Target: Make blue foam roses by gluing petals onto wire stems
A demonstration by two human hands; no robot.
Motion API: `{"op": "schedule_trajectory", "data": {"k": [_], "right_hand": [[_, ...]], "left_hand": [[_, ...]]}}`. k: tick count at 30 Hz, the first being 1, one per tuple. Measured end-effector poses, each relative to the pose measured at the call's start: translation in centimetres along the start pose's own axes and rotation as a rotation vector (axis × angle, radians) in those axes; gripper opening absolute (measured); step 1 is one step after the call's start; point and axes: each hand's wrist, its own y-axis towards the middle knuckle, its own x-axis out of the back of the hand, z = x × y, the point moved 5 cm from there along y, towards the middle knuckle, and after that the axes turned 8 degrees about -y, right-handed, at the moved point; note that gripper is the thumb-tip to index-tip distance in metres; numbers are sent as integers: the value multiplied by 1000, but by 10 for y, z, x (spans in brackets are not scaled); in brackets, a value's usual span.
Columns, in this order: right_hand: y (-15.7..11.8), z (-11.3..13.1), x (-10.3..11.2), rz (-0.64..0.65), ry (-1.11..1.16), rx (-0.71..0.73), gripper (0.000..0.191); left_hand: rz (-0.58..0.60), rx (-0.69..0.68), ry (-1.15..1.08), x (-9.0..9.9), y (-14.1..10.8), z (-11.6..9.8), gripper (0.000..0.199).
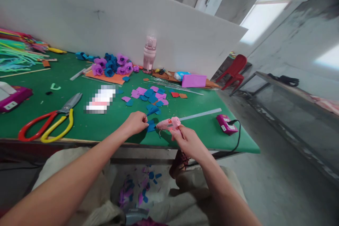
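Note:
My left hand [137, 123] is closed in a pinch on a small blue paper piece [153, 109] near the table's front edge. My right hand [186, 139] is wrapped round the handle of a pink glue gun [169, 124]. A long clear glue stick [202, 113] sticks out of the gun's back, toward the right. The gun's nozzle points left and is close to a blue petal [151, 126] beside my left fingertips. Just behind my hands lie scattered purple and blue paper petals [150, 94]. Whether the nozzle touches the petal, I cannot tell.
Large scissors [60, 114] with red and yellow handles lie at left, near a purple power socket [16, 99]. Paper flowers [111, 65] and a pink bottle [149, 54] stand at the back. A second socket [227, 124] with a black cable is at right. A blurred-out rectangle lies centre-left.

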Motion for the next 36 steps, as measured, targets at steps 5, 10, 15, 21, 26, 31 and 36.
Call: {"op": "schedule_trajectory", "data": {"k": [5,10,15,21,26,31,36], "right_hand": [[-2,0,-1,18,71,-26,34],[-2,7,0,-10,55,-17,32],[-1,10,-4,3,25,0,30],[-1,9,-12,23,17,-16,31],[-2,7,-12,14,8,-17,32],[-3,4,-8,4,-12,-3,31],[-4,1,-6,-2,-20,-7,31]], "left_hand": [[4,9,0,1,-1,0,9],[1,-8,-16,1,-1,0,9],[-1,-7,-17,0,0,1,9],[-2,-12,-11,-1,-1,1,10],[0,-19,-17,-1,0,1,9],[-2,-17,-13,0,0,0,9],[-4,-10,-9,0,0,0,8]]}}
